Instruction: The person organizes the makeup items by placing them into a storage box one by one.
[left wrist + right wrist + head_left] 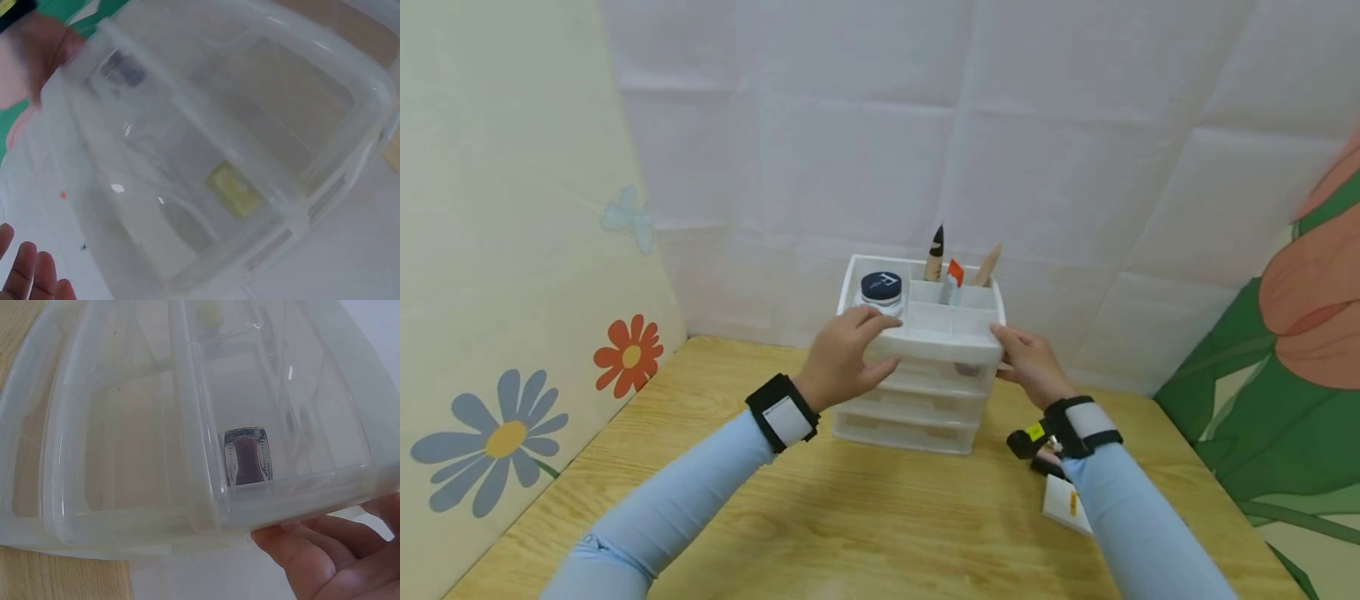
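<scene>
A white drawer organizer with translucent drawers stands on the table. My left hand is at its upper left front, fingers extended and thumb apart; in the left wrist view its fingertips show at the lower left corner. My right hand grips the organizer's upper right side, its fingers bent against the edge in the right wrist view. Through the top drawer show a small glass container with dark red contents and a yellow block.
In the organizer's top tray are a jar with a dark blue lid, a black-tipped pointed item, an orange-capped tube and a tan stick. A white box lies by my right forearm. A white cloth hangs behind.
</scene>
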Available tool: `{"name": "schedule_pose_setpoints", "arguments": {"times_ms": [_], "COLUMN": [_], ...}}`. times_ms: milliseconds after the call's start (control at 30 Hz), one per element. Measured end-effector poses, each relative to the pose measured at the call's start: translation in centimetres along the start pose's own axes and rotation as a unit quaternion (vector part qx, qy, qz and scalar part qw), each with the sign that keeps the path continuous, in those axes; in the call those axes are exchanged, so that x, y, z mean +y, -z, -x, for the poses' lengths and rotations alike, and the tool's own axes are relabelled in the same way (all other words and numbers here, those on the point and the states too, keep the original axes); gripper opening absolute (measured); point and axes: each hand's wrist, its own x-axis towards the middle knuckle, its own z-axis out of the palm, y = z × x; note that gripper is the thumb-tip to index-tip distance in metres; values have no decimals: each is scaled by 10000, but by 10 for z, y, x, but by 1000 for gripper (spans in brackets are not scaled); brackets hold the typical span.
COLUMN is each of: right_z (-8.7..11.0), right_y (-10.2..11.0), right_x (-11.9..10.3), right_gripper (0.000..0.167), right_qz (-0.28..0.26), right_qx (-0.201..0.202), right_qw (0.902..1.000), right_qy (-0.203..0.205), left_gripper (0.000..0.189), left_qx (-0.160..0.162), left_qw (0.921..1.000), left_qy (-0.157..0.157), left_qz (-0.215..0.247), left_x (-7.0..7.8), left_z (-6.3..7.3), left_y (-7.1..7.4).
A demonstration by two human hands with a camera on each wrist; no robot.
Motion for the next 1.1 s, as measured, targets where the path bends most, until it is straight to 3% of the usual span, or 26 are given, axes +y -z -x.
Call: {"name": "schedule_pose_setpoints", "arguments": {"times_ms": [200,267,333,400,500,600,667,767,867,933,1100], "right_z": [-1,-1,-1,-1,0,0,-1,-1,-1,-1,0], "right_y": [0,0,1,1,2,1,0,-2,-3,-3,0], "right_x": [0,0,0,0,0,2,3,5,5,5,3], "right_gripper": [76,76,76,76,76,75,74,74,74,74,74], "right_qz": [15,32,32,30,9,-24,-45,-39,-10,8,31], "right_qx": [64,69,71,73,45,11,-14,-33,-17,5,65], "right_qw": [9999,9999,9999,9999,9999,9999,9999,10000,10000,10000,9999], "right_qy": [79,98,102,98,101,105,100,73,77,78,148], "left_gripper": [39,40,43,47,53,56,57,57,56,56,57], "left_qx": [423,407,229,-6,-333,-494,-562,-606,-583,-560,-620], "left_qw": [9894,9810,9664,9417,8875,8379,8145,7918,7753,7691,7711], "left_qy": [1056,1526,2103,2751,3593,4028,4127,4130,4104,4087,4018], "left_qz": [907,1125,1462,1939,2867,3649,4040,4459,4765,4881,4900], "left_x": [-25,-35,-44,-52,-59,-66,-70,-76,-77,-78,-79], "left_z": [-5,-5,-2,1,4,8,11,16,18,18,18], "left_y": [20,24,25,23,21,13,6,-7,-14,-17,-18]}}
